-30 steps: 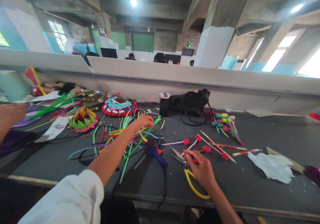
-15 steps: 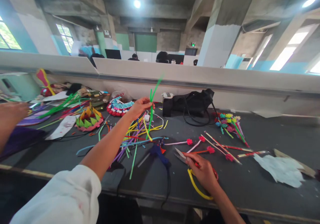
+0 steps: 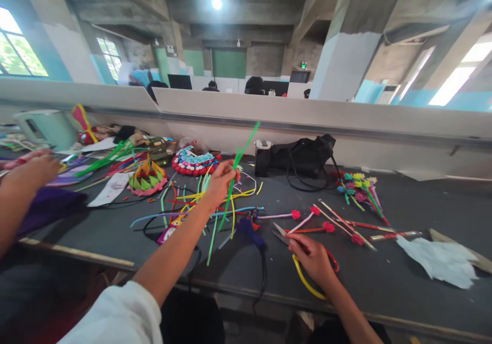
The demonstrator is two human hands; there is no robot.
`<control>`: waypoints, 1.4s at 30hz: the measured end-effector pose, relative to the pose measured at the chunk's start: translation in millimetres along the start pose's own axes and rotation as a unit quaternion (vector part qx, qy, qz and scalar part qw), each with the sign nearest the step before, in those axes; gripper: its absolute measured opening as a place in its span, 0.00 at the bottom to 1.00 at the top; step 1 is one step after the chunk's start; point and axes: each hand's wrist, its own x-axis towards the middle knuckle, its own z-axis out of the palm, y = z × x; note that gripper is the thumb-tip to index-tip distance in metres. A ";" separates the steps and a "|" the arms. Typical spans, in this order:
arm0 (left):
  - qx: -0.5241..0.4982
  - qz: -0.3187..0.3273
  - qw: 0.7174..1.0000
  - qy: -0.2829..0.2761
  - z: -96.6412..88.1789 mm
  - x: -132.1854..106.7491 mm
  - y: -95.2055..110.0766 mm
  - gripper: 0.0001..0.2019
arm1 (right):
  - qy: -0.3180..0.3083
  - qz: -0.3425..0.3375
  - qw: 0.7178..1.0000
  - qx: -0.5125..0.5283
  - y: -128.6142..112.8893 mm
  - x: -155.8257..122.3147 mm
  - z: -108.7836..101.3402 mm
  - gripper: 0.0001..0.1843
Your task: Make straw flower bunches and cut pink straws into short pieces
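Note:
My left hand (image 3: 223, 181) pinches green pipe cleaners (image 3: 246, 143) above the middle of the table, their ends sticking out above and below the fingers. Under that arm lies a loose pile of coloured pipe cleaners (image 3: 213, 244). My right hand (image 3: 313, 258) is closed round red-handled scissors (image 3: 281, 234), blades pointing left and slightly apart, low over the table. Close by the blades are pink-tipped stems (image 3: 306, 223). A yellow pipe cleaner (image 3: 307, 281) curves below the right hand. A dark blue piece (image 3: 249, 231) with a black cord lies between my hands.
A black bag (image 3: 300, 160) stands against the partition (image 3: 346, 113). Flower-like pipe-cleaner pieces (image 3: 361, 187) and crumpled white paper (image 3: 438, 261) lie to the right. At left are a crown-like craft (image 3: 148, 181), a pale green kettle (image 3: 49, 128) and another person's hand (image 3: 40, 168).
My left hand has moved slightly down, and the green pipe cleaners tilt further right. The view has shifted a little left. The scissors remain in my right hand.

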 end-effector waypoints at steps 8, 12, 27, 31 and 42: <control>0.052 -0.043 0.997 0.041 35.2 -55.0 -33.9 0.11 | 0.050 0.029 0.995 0.078 -20.0 5.9 9.3 0.19; -0.022 -0.055 0.996 0.066 68.5 -57.8 -14.3 0.11 | 0.055 0.044 0.982 0.175 -40.3 21.1 24.2 0.21; -0.140 -0.195 0.962 0.131 89.1 -89.0 -24.3 0.12 | -0.015 0.084 0.977 0.196 -71.5 11.4 64.4 0.22; -0.179 -0.180 0.958 0.131 83.7 -78.8 -16.0 0.11 | -0.072 0.140 0.950 0.270 -78.9 -14.9 69.8 0.24; -0.126 -0.164 0.969 0.134 86.9 -84.2 -27.2 0.18 | -0.089 0.241 0.879 0.401 -86.9 -26.7 75.6 0.28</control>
